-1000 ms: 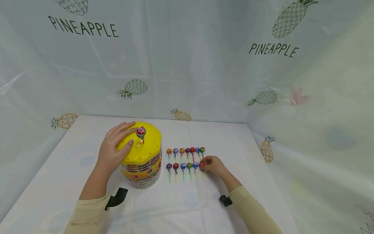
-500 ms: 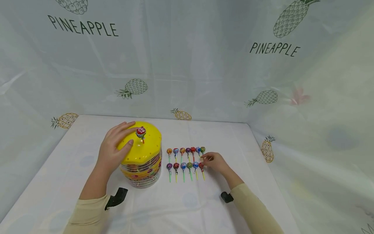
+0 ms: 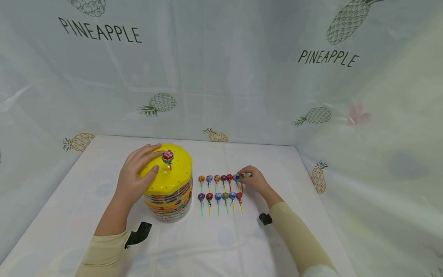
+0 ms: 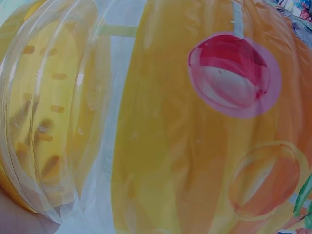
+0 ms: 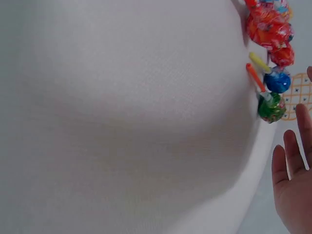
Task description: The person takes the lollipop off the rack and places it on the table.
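My left hand point(image 3: 133, 177) rests on the yellow lid point(image 3: 178, 169) of a large clear jar point(image 3: 173, 213) with a bright printed wrap. A small lollipop figure point(image 3: 167, 156) stands out on the lid by my index finger. The left wrist view is filled by the jar's wall point(image 4: 161, 146). Two rows of wrapped lollipops lie right of the jar. My right hand point(image 3: 257, 181) is at the head of the green lollipop point(image 3: 241, 176), last in the far row. In the right wrist view, extended fingers point(image 5: 293, 151) show beside that green lollipop point(image 5: 271, 108), with thumb and index finger apart.
Nearer me lies the second row, from a purple lollipop point(image 3: 201, 196) to a red lollipop point(image 3: 239, 196). A white cloth covers the table point(image 3: 207, 250). Pineapple-print sheeting point(image 3: 235, 77) hangs behind and at the sides.
My right hand has moved from the near row's red lollipop, away from me, to the head of the green one in the far row. The left hand stays on the lid.
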`<state>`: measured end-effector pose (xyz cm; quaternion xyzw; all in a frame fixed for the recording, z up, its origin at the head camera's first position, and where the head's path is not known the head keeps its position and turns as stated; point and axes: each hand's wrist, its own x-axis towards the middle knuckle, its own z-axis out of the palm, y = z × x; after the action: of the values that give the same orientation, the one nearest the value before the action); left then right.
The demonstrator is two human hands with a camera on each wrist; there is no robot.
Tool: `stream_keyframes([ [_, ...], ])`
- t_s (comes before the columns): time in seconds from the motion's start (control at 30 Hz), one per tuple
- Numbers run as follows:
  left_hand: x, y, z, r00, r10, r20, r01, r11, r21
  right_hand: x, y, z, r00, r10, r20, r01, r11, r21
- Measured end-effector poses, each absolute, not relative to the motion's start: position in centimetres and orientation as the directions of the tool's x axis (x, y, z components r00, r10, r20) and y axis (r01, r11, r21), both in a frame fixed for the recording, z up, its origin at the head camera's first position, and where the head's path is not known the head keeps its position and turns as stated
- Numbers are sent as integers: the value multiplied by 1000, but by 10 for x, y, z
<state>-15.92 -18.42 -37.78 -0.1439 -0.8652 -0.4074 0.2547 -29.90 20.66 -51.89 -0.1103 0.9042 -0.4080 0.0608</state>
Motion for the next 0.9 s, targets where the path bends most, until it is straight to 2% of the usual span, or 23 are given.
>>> stream_keyframes([
  [0.13,-160,-184,-378,-829,41,558,457,624,633,-309,205,-524,-960,-275,-42,-144,621,-771],
  [0.43,-160,-185,-380,-822,44,567,465,626,626,-318,198,-532,-956,-228,-184,-2,634,-774],
  [0.9,-159,-184,-380,-822,34,568,459,630,627,-319,194,-533,-958,-213,-194,5,661,-751],
])
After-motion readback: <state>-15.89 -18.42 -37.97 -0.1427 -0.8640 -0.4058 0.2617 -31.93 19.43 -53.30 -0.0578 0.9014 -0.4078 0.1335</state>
